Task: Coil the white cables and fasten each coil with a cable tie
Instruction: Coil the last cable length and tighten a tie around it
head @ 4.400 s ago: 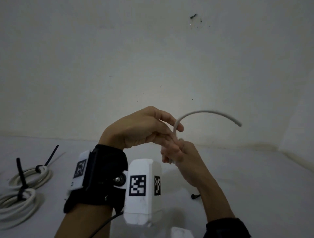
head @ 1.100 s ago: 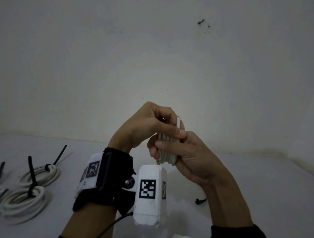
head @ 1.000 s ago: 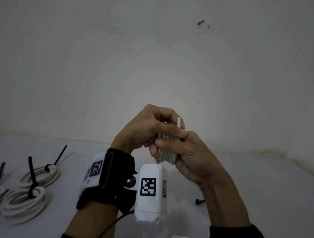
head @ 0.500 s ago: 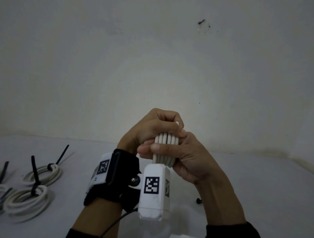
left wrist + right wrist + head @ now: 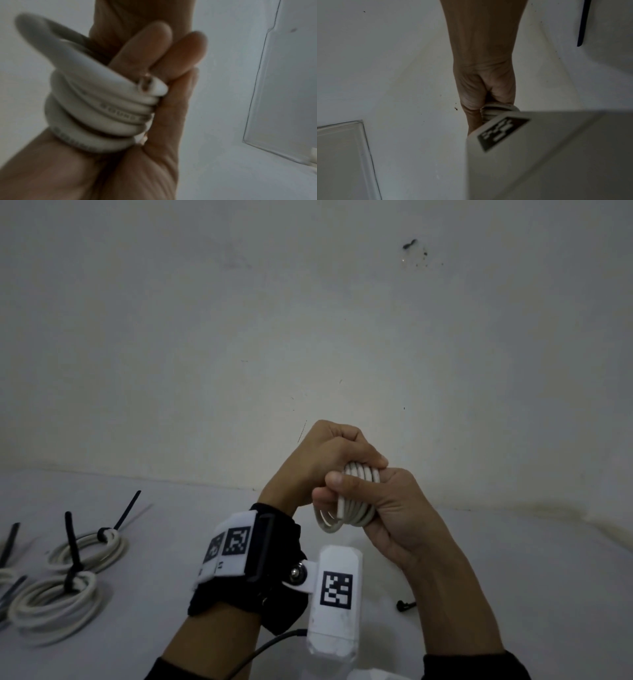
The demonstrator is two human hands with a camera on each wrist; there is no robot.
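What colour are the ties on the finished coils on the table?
Black ties, clearest in the head view.

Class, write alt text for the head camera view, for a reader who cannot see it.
Two hands grip a coil of white cable above a white table: the left hand from above, the right hand from the side. Two tied coils with black cable ties lie at far left.

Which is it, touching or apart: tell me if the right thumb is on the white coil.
Touching. In the head view the right hand's thumb lies pressed across the strands of the white coil, no gap between them.
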